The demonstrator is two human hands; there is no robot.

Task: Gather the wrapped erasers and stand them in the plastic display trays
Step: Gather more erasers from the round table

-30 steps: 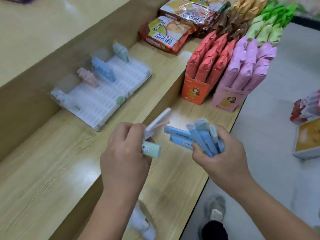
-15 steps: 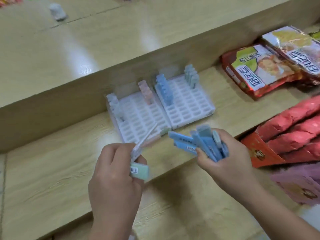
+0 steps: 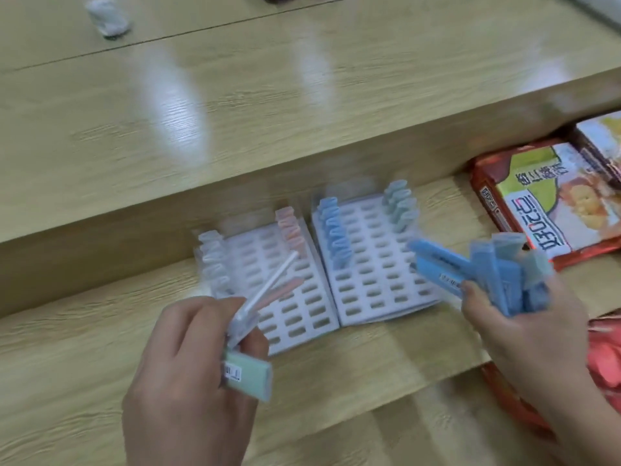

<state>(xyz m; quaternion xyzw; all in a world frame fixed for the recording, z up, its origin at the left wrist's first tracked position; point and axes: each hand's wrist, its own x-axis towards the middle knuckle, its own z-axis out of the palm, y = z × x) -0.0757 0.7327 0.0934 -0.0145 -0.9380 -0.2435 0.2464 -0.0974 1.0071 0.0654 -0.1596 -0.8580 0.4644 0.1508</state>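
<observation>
Two white slotted display trays sit side by side on the lower wooden shelf: the left tray [image 3: 289, 311] and the right tray [image 3: 373, 277]. Standing in them are rows of white erasers [image 3: 213, 260], pink erasers [image 3: 290, 230], blue erasers [image 3: 334, 235] and green erasers [image 3: 401, 208]. My left hand [image 3: 188, 375] grips a few wrapped erasers, a green one [image 3: 248, 373] at the bottom and white and pink ones fanned toward the left tray. My right hand [image 3: 527, 327] grips a bunch of blue wrapped erasers [image 3: 480, 277] over the right tray's near corner.
Snack packets [image 3: 551, 206] lie on the shelf right of the trays. Red packs [image 3: 605, 358] show at the right edge. A raised wooden ledge [image 3: 268, 95] runs behind the trays, with a small crumpled white thing [image 3: 107, 15] on it.
The view has swung left and closer to the trays. Both hands, still holding their erasers, now hover just in front of the trays.
</observation>
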